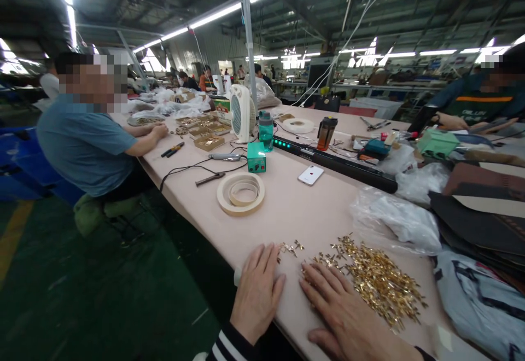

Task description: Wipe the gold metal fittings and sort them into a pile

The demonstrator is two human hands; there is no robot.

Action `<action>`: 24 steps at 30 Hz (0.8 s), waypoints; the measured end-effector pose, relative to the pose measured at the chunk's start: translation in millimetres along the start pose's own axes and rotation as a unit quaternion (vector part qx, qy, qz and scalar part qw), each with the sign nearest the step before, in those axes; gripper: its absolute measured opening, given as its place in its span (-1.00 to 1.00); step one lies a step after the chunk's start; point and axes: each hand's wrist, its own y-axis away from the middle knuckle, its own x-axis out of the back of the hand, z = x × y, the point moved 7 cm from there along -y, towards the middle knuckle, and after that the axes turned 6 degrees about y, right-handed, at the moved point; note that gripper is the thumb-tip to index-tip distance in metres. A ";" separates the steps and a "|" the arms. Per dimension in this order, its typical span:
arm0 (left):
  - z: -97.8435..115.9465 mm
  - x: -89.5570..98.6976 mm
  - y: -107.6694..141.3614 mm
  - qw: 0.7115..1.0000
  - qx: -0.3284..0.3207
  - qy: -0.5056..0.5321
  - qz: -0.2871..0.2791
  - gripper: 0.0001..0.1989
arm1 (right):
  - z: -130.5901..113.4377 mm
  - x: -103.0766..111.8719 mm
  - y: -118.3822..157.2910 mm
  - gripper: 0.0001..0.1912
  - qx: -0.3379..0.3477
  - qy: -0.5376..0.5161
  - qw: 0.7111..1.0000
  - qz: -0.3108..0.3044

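Note:
A wide heap of small gold-coloured metal pieces lies on the pale table near its front edge. They look like little two-pronged fasteners, but are too small to name surely. My right hand rests flat against the heap's left side, fingers stretched out, some pieces by its fingertips. At the table's edge my left hand lies palm down with the fingers straight. Just beyond its fingertips are several loose gold pieces. What lies beneath either palm is hidden.
Ahead are a tape roll, a phone, a green control box, a teal bottle, a fan and a long black bar. Plastic bags and dark sheets lie right. A person sits at left.

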 end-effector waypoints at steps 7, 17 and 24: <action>-5.5 -7.0 5.4 0.999 0.023 0.011 0.045 -0.47 | 4.7 50.3 -38.7 -0.53 0.040 0.030 0.994 0.095; -8.7 -7.4 9.0 0.990 0.023 0.008 0.135 -0.36 | 18.7 45.9 -126.5 -0.81 0.072 0.025 0.993 0.090; -8.7 -1.0 9.1 0.981 0.011 -0.002 0.193 -0.30 | 17.2 43.0 -141.6 -0.76 0.058 -0.025 0.994 0.091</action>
